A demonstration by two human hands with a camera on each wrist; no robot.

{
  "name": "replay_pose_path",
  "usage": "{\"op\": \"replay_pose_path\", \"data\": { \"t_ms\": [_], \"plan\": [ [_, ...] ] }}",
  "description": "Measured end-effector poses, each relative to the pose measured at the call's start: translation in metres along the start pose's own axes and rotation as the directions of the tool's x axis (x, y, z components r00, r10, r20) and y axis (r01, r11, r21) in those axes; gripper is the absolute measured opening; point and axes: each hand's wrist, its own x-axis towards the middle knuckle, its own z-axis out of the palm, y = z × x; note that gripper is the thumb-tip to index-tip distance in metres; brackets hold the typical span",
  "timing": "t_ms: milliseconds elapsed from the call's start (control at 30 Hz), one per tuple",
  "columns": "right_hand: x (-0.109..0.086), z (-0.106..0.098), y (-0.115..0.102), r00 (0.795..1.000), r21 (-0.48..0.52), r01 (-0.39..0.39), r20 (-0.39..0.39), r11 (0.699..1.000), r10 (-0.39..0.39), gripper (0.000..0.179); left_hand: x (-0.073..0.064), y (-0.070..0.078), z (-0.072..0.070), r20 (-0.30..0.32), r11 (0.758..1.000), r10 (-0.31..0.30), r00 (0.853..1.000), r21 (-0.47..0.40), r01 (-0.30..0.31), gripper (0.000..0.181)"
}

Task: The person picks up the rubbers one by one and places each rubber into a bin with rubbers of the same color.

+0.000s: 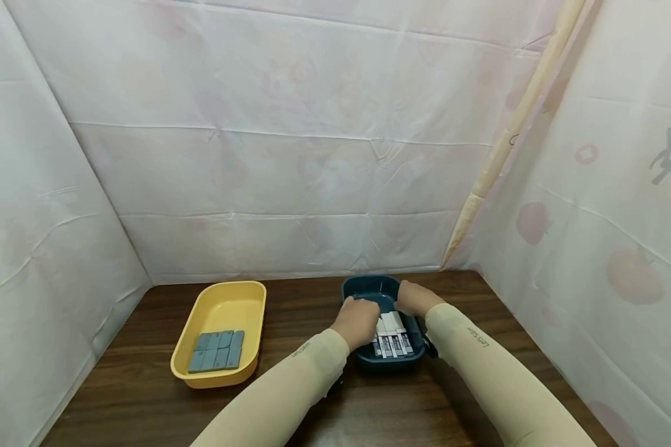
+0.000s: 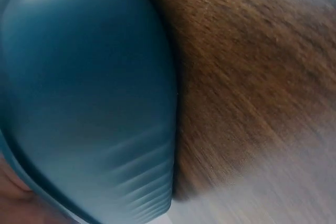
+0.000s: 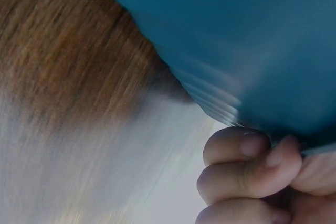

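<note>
A dark blue tray (image 1: 373, 284) stands on the table, with rows of small white blocks with dark printed bands (image 1: 392, 335) in its near part. My left hand (image 1: 358, 321) grips its left rim and covers some blocks in the head view. At the right rim, my right hand (image 1: 417, 299) holds on with curled fingers. In the right wrist view, the curled fingers (image 3: 247, 177) meet the edge of the tray (image 3: 226, 35). The left wrist view has the tray's outer wall (image 2: 89, 77), with only a bit of hand (image 2: 21, 200) past the rim.
To the left, a yellow tray (image 1: 245, 304) holds several grey-blue rectangular blocks (image 1: 217, 351) in its near part. Both trays are on a dark wood table (image 1: 307, 298). Pale printed sheets (image 1: 291, 174) enclose the back and sides, and a wrapped pole (image 1: 489, 164) leans at the back right.
</note>
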Motion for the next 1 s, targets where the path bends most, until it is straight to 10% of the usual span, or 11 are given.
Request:
{"op": "replay_pose_path", "data": {
  "t_ms": [500,1000],
  "plan": [
    [0.016,0.005,0.005,1.0,0.012,-0.025,0.002,1.0,0.025,0.061,-0.017,-0.019,-0.04,-0.182,0.998,-0.061,0.981,-0.008,0.061,0.023],
    [-0.008,-0.011,0.018,0.99,-0.041,0.023,-0.136,0.999,-0.028,0.079,-0.058,-0.08,-0.094,-0.343,0.974,-0.211,0.915,-0.147,0.17,0.025]
  ]
}}
